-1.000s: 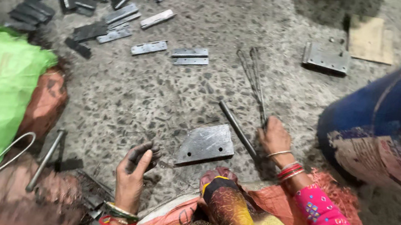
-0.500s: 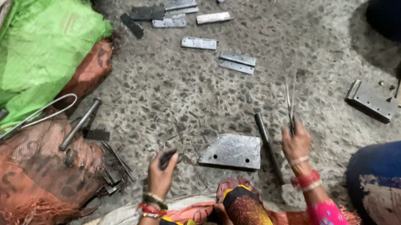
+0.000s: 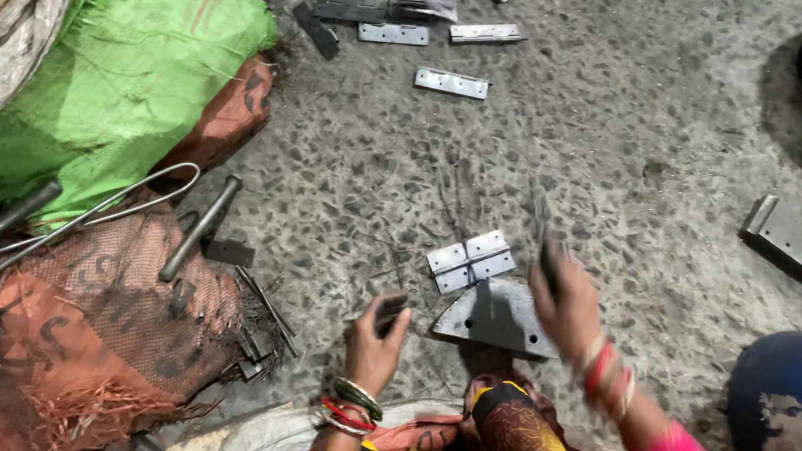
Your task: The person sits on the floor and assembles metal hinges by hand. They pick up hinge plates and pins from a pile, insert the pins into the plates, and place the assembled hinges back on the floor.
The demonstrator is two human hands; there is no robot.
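Her left hand (image 3: 376, 339) reaches forward low over the floor, wrist ringed with bangles, fingers (image 3: 393, 313) curled tight around something small and dark. The right hand (image 3: 567, 310) is raised a little higher and blurred, fist closed, forearm in a pink sleeve with red bangles.

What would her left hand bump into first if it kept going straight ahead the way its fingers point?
The left hand, curled around a small dark object, points up the floor. Ahead there is mostly bare speckled floor; the silver hinge lies just to its right, probably missed. Further on lie the flat metal strips, though depth is uncertain.
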